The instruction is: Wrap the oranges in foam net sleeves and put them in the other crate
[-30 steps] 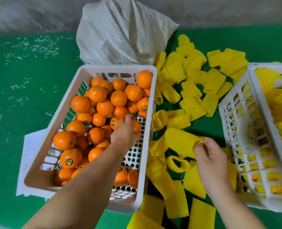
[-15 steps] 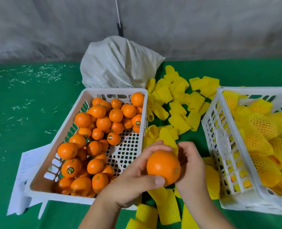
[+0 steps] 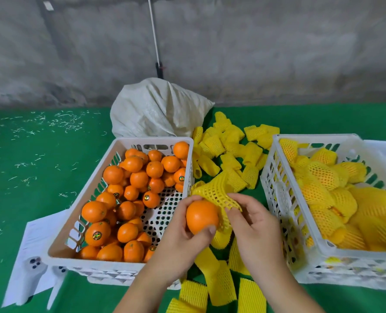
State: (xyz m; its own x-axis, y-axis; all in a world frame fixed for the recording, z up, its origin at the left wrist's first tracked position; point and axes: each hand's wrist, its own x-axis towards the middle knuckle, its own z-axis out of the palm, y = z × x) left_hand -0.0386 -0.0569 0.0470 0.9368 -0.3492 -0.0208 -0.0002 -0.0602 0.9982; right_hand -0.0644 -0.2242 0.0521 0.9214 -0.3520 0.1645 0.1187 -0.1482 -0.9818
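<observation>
My left hand (image 3: 183,240) grips a bare orange (image 3: 201,216) between the two crates. A yellow foam net sleeve (image 3: 214,193) is stretched open over the far side of that orange, and my right hand (image 3: 253,224) pinches its edge. The left white crate (image 3: 74,220) holds several bare oranges (image 3: 133,177). In the right white crate (image 3: 278,195) lie several oranges wrapped in yellow sleeves (image 3: 323,177).
Loose yellow sleeves (image 3: 230,152) are piled between the crates and near the front edge (image 3: 219,288). A white sack (image 3: 158,109) sits behind the left crate. White paper (image 3: 34,240) lies under that crate. The surface is green (image 3: 29,168), with a grey wall behind.
My left hand took an orange from the left crate and brought it to the middle. My right hand picked up a sleeve and now stretches it over the orange.
</observation>
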